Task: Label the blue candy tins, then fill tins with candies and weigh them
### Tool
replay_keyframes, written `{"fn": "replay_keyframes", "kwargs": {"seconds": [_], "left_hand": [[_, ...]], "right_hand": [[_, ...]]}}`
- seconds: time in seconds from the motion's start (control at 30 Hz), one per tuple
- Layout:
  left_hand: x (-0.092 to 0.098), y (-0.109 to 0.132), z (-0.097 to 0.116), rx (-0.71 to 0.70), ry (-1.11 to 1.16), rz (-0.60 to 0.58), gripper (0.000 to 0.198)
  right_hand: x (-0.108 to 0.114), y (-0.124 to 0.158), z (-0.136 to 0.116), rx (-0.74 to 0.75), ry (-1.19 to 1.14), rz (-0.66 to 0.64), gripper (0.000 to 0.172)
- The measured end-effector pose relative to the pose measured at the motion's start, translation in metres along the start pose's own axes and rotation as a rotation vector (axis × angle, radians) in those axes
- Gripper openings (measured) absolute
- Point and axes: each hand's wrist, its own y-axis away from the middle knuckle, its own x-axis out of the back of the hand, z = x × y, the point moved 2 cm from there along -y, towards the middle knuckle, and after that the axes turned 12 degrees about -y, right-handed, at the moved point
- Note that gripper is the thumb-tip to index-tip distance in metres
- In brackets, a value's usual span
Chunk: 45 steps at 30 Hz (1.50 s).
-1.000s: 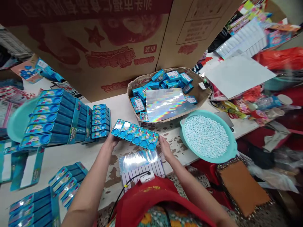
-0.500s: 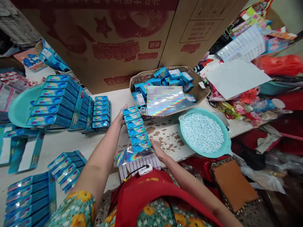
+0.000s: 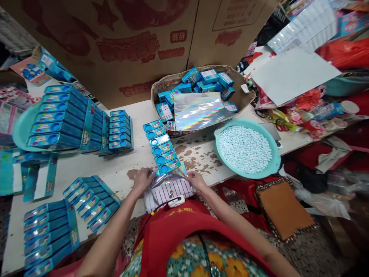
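In front of me on the table, a row of small blue candy boxes (image 3: 162, 147) runs away from my body, with "CARAMELO" print on top. At its near end lies a shiny rainbow foil sheet (image 3: 169, 176), over a white sheet with dark stripes (image 3: 170, 192). My left hand (image 3: 142, 181) pinches the foil's left edge, its fingertips close to the nearest box. Gripping the opposite edge is my right hand (image 3: 196, 181), thumb and fingers together. Neither hand touches the row of boxes.
Behind the row, a cut-down carton (image 3: 243, 98) holds loose blue boxes and another foil sheet (image 3: 198, 111). A turquoise basin (image 3: 275, 165) of pale blue candies (image 3: 245, 148) stands right. Stacked blue boxes (image 3: 72, 119) occupy the left. A large cardboard box (image 3: 129, 77) walls off the back.
Both hands have let go of the row of candy boxes, which stays on the table. They have come nearer my body and taken the foil sheet's edges.
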Motion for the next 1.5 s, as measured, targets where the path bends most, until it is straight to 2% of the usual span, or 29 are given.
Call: {"fn": "replay_keyframes", "kwargs": {"seconds": [0.07,0.1,0.2,0.27,0.33,0.47,0.5,0.57,0.63,0.73,0.83,0.93,1.03,1.13,1.23,1.33,1.4,1.5], "left_hand": [[-0.003,0.005,0.008,-0.081,-0.265,-0.033,0.032],[-0.003,0.005,0.013,-0.106,-0.327,-0.067,0.032],[-0.005,0.009,0.022,-0.163,-0.379,-0.141,0.024],[-0.011,0.019,0.023,-0.153,-0.372,-0.143,0.018],[-0.016,0.032,0.022,-0.121,-0.4,-0.077,0.022],[-0.017,0.047,0.029,-0.046,-0.563,0.184,0.036],[-0.016,0.047,0.035,-0.054,-0.594,0.199,0.037],[-0.016,0.042,0.05,-0.129,-0.619,0.155,0.038],[-0.019,0.034,0.067,-0.178,-0.571,0.058,0.041],[-0.028,0.025,0.084,-0.099,-0.405,-0.026,0.049],[-0.038,0.026,0.086,-0.054,-0.338,0.0,0.049],[-0.043,0.04,0.076,-0.116,-0.296,0.007,0.047],[-0.044,0.058,0.064,-0.243,-0.135,-0.088,0.047],[-0.044,0.073,0.058,-0.296,0.035,-0.199,0.041],[-0.042,0.083,0.062,-0.329,0.146,-0.243,0.033],[-0.038,0.091,0.076,-0.353,0.144,-0.273,0.034],[-0.036,0.1,0.088,-0.367,0.106,-0.239,0.037],[-0.036,0.119,0.11,-0.365,0.07,-0.043,0.037]], "right_hand": [[-0.001,0.005,-0.001,-0.048,-0.009,0.004,0.027],[-0.001,0.008,-0.001,-0.069,-0.013,0.002,0.026],[-0.001,0.016,0.0,-0.113,-0.016,-0.009,0.025],[0.001,0.02,0.003,-0.133,-0.018,-0.015,0.025],[0.006,0.023,0.006,-0.149,-0.022,-0.028,0.025],[0.01,0.022,0.008,-0.17,-0.028,-0.056,0.024],[0.009,0.021,0.006,-0.171,-0.028,-0.065,0.023],[0.003,0.02,0.002,-0.166,-0.025,-0.087,0.022],[-0.003,0.024,0.0,-0.157,-0.023,-0.107,0.022],[-0.004,0.044,0.005,-0.159,-0.017,-0.139,0.023],[0.009,0.071,0.017,-0.174,-0.011,-0.188,0.028],[0.029,0.086,0.021,-0.148,-0.015,-0.216,0.031],[0.047,0.084,0.016,-0.074,0.013,-0.254,0.028],[0.06,0.075,0.011,-0.015,0.08,-0.312,0.027],[0.067,0.07,0.006,-0.005,0.108,-0.324,0.029],[0.064,0.066,-0.006,0.091,0.101,-0.382,0.037],[0.056,0.064,-0.016,0.182,0.09,-0.44,0.042],[0.043,0.063,-0.025,0.245,0.075,-0.521,0.038]]}}
